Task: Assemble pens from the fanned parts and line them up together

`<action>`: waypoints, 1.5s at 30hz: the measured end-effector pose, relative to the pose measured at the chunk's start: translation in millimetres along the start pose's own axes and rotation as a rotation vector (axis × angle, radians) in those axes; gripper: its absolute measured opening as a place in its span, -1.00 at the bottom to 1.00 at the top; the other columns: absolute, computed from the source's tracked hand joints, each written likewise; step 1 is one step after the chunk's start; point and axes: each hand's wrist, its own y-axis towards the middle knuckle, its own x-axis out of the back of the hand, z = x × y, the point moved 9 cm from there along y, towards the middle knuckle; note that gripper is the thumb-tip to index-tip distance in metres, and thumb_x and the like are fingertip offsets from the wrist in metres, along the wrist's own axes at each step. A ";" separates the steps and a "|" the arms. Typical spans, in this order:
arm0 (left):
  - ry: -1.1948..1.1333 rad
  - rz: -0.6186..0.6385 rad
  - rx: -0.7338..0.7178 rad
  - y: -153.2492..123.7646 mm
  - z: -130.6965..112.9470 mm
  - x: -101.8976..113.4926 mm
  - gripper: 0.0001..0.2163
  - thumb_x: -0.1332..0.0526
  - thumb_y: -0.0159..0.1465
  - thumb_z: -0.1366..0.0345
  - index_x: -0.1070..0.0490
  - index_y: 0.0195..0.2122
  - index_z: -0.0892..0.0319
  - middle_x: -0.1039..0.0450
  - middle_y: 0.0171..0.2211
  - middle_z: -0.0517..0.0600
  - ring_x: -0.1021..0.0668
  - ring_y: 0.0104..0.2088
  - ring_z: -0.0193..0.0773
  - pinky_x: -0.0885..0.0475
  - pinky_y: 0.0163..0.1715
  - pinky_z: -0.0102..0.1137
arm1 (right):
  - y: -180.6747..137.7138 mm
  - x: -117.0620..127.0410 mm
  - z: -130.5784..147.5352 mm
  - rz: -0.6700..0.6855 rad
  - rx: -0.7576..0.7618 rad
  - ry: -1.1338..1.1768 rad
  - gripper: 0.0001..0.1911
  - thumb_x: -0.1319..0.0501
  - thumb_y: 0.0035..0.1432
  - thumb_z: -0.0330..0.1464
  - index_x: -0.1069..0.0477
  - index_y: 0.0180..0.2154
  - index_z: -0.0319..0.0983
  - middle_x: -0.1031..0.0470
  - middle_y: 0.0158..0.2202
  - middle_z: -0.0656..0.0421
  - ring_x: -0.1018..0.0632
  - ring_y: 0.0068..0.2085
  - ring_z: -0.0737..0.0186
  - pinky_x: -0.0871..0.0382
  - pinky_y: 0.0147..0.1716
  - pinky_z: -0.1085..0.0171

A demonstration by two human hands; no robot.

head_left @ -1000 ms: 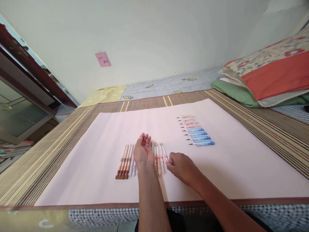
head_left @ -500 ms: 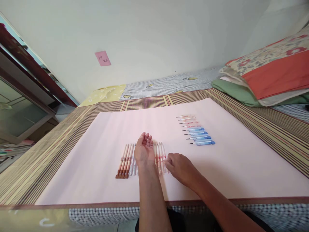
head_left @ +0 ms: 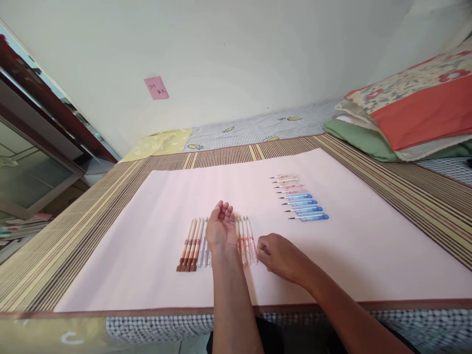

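Note:
My left hand (head_left: 223, 228) is palm up over the middle of a row of pens, its fingers loosely bent and apart, with nothing in it. It hides the pens beneath. Several brown-ended pens (head_left: 191, 248) and some pale pens (head_left: 203, 248) lie to its left. White pens with red marks (head_left: 246, 241) show on its right. Just beside these, my right hand (head_left: 278, 255) is closed in a fist, and nothing sticks out of it. Farther right, several pink-and-white pens (head_left: 291, 186) and blue pens (head_left: 304, 203) lie sideways in a column, dark tips pointing left.
A large pale pink sheet (head_left: 147, 236) lies under the pens, on a striped mat (head_left: 92, 211). Folded bedding (head_left: 416, 113) is stacked at the back right. A pink note (head_left: 157, 87) is stuck to the wall. A glass-paned door (head_left: 33, 157) stands at the left.
My right hand has drawn slightly right, away from the red-marked pens, and its thumb is tucked in more. My left hand and the pens have hardly moved.

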 end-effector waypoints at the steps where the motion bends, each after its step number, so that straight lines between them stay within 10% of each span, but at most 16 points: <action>1: 0.001 0.001 -0.001 0.3 0.2 0.0 -0.89 -0.17 0.23 0.47 -0.50 -0.30 0.27 -0.48 -0.41 0.00 -0.55 -0.44 -0.40 -0.37 -0.43 -0.54 | -0.5 0.0 0.6 0.007 0.001 0.007 -0.71 -0.09 0.09 -0.51 -0.09 -0.61 -0.20 -0.25 -0.65 0.28 -0.28 -0.60 0.38 0.09 -0.54 0.28; 14: 0.033 0.105 -0.027 4.8 5.1 -8.6 -0.91 -0.27 0.18 0.46 -0.51 -0.28 0.29 -0.49 -0.41 -0.01 -0.54 -0.42 -0.41 -0.37 -0.45 -0.56 | -3.2 12.0 -0.9 -0.012 0.074 -0.008 -0.75 -0.12 0.07 -0.49 -0.11 -0.57 -0.20 -0.27 -0.60 0.27 -0.20 -0.55 0.38 0.07 -0.55 0.31; 22: 0.204 0.560 -0.030 -26.1 28.1 -57.2 -0.77 -0.44 0.09 0.25 -0.45 -0.39 0.27 -0.39 -0.45 -0.07 -0.43 -0.47 -0.45 -0.23 -0.55 -0.58 | -9.0 25.7 -23.7 0.096 0.094 0.307 -0.87 -0.12 0.13 -0.43 -0.35 -0.46 -0.22 -0.43 -0.57 0.24 -0.42 -0.54 0.34 -0.13 -0.54 0.37; 32: 0.555 0.987 0.159 -88.3 117.1 -83.2 -0.53 -0.29 0.24 0.06 -0.06 -0.60 0.14 0.06 -0.66 -0.23 -0.02 -0.61 -0.49 0.13 -0.59 -0.44 | -50.0 157.1 -136.3 -1.027 -0.118 0.615 -0.80 -0.27 0.04 -0.22 -0.47 -0.33 -0.21 -0.51 -0.48 0.19 -0.50 -0.48 0.25 -0.39 -0.44 0.29; 45: 0.698 1.198 0.577 -156.5 200.6 -50.3 -0.47 -0.50 -0.03 0.19 -0.03 -0.65 0.14 -0.08 -0.66 -0.21 -0.12 -0.62 -0.50 0.10 -0.55 -0.38 | -50.3 164.5 -189.0 -0.973 -0.175 0.423 -0.73 -0.18 0.08 -0.28 -0.55 -0.21 -0.23 -0.62 -0.23 0.06 -0.59 -0.22 0.08 -0.46 -0.18 0.18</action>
